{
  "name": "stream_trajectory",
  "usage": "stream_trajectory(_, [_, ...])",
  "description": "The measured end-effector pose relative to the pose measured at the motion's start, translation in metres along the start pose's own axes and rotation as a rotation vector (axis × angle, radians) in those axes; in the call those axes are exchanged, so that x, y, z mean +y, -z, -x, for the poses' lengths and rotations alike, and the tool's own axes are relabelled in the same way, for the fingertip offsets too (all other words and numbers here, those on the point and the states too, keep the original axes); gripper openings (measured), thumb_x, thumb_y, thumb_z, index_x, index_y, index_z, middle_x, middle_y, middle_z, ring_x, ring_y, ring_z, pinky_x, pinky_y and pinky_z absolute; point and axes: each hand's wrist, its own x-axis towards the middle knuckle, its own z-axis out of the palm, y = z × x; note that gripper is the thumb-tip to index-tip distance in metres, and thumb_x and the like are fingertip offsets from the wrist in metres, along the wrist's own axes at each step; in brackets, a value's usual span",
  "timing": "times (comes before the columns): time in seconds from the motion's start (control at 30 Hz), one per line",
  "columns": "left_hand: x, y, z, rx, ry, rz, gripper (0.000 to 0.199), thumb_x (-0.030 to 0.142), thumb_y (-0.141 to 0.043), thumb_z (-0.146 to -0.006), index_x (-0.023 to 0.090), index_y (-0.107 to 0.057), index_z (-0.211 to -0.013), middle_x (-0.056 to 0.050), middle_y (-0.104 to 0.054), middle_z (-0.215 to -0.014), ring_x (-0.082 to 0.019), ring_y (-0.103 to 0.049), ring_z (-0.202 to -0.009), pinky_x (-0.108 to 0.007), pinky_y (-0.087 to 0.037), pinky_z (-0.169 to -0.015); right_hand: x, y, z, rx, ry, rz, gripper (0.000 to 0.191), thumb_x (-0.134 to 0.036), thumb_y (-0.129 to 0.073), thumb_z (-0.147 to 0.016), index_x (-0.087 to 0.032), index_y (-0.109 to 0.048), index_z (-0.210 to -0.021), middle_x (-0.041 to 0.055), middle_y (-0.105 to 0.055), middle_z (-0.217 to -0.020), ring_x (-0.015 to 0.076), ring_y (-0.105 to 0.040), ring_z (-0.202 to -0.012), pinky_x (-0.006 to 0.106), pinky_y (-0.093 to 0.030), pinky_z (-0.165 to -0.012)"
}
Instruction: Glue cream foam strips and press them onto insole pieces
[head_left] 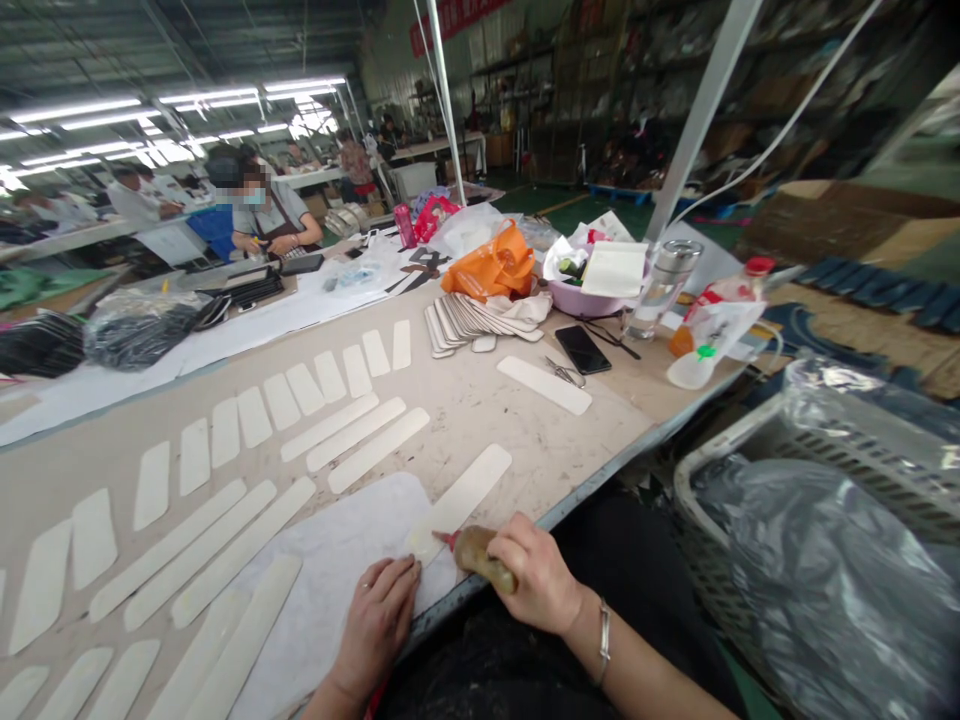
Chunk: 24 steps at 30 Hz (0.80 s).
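My right hand (pixel 541 578) is wrapped around a brownish squeeze bottle (pixel 478 556) with a red nozzle, held tilted. Its tip points at the near end of a long white rounded strip (pixel 474 484); whether it touches cannot be made out. My left hand (pixel 381 612) lies with fingers flat on a white cloth-like sheet (pixel 330 560), fingertips beside that near end of the strip. Several more white strips (pixel 379 445) and shorter white pieces (pixel 255 416) lie in rows to the left. A single strip (pixel 544 385) rests farther off, near small scissors (pixel 564 372).
Stacked pale pieces (pixel 480 322), an orange bag (pixel 491 265), a phone (pixel 583 349), a purple basin (pixel 589 298), and a glass bottle (pixel 664 290) stand toward the back. At right is a plastic crate (pixel 697 480) with grey bags. A co-worker (pixel 274 215) sits across.
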Motion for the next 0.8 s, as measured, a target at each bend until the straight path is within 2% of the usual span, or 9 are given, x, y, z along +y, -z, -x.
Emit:
stream_trajectory(0.07, [0.0,-0.001,0.0,-0.002,-0.002,0.001,0.028,0.013,-0.048,-0.086,0.019,-0.059,-0.112,-0.008,-0.063,-0.111,-0.019,-0.056,-0.1,-0.037,-0.047,-0.091,-0.002,-0.003,-0.002,-0.032,0.022,0.032,0.012,-0.013,-0.052,-0.076,-0.022,-0.055,-0.083,0.0032,-0.054,-0.079,0.017,-0.05,-0.075,0.03,-0.044,-0.064])
stream_trajectory(0.13, [0.0,-0.001,0.0,-0.001,-0.005,0.004,0.028,0.013,-0.048,-0.086,0.018,-0.06,-0.111,-0.008,-0.063,-0.111,-0.019,-0.055,-0.101,-0.037,-0.047,-0.091,0.006,-0.001,-0.004,-0.003,-0.02,0.079,0.014,-0.012,-0.051,-0.075,-0.022,-0.056,-0.084,0.0035,-0.054,-0.08,0.0171,-0.049,-0.075,0.03,-0.044,-0.065])
stream_trajectory(0.33, [-0.002,-0.002,0.001,0.014,-0.026,0.004,0.028,0.012,-0.048,-0.086,0.018,-0.06,-0.11,-0.007,-0.064,-0.109,-0.018,-0.056,-0.1,-0.036,-0.046,-0.091,0.048,0.018,0.0,0.245,-0.176,0.236,0.017,-0.011,-0.054,-0.076,-0.02,-0.055,-0.09,0.0055,-0.054,-0.083,0.0188,-0.05,-0.08,0.032,-0.046,-0.071])
stream_trajectory(0.47, [-0.003,-0.003,0.001,0.003,-0.023,-0.006,0.029,0.013,-0.048,-0.086,0.019,-0.059,-0.112,-0.007,-0.063,-0.111,-0.019,-0.056,-0.101,-0.036,-0.046,-0.091,0.06,0.027,-0.001,0.344,-0.263,0.207,0.014,-0.017,-0.057,-0.077,-0.019,-0.054,-0.091,0.0058,-0.054,-0.085,0.0186,-0.051,-0.08,0.032,-0.047,-0.072])
stream_trajectory(0.67, [-0.004,-0.004,0.002,0.007,-0.029,0.0,0.028,0.012,-0.047,-0.086,0.02,-0.059,-0.111,-0.007,-0.063,-0.11,-0.018,-0.056,-0.101,-0.037,-0.046,-0.091,0.069,0.024,-0.012,0.353,-0.289,0.213,0.013,-0.023,-0.056,-0.08,-0.019,-0.055,-0.092,0.0054,-0.055,-0.083,0.0183,-0.052,-0.079,0.032,-0.047,-0.072])
stream_trajectory(0.8, [-0.004,-0.003,0.001,0.007,-0.036,-0.011,0.028,0.013,-0.048,-0.086,0.019,-0.059,-0.112,-0.007,-0.063,-0.11,-0.019,-0.056,-0.101,-0.037,-0.047,-0.091,0.072,0.021,-0.012,0.346,-0.286,0.27,0.014,-0.021,-0.056,-0.078,-0.019,-0.057,-0.092,0.0058,-0.055,-0.084,0.0186,-0.053,-0.079,0.031,-0.047,-0.072])
